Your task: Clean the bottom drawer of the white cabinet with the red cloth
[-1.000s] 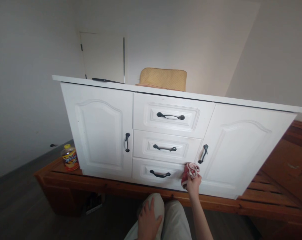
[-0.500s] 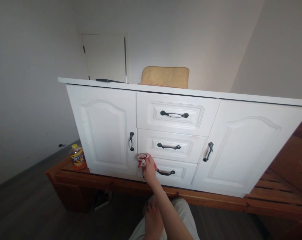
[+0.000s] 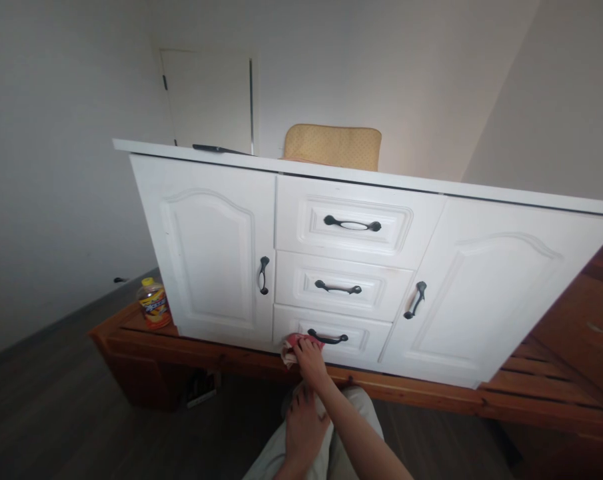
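Low in the middle of the frame, the right hand [image 3: 311,359] has its fingers closed around a pink cloth [image 3: 292,347], pressed to the bottom drawer [image 3: 331,337] left of its handle [image 3: 327,338]. The left hand [image 3: 304,427] lies flat, fingers loose, on the knee [image 3: 351,433] at the bottom edge, holding nothing.

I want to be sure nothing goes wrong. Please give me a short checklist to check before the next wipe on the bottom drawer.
1. Cloth held in right hand, pressed on bottom drawer left of its handle: ok.
2. Left hand resting on the knee, away from the cabinet: ok.
3. All three drawers and both doors shut: ok.
4. Bottle on the wooden frame, apart from the cloth: ok.
5. Whether the drawer front is already clean: cannot tell.
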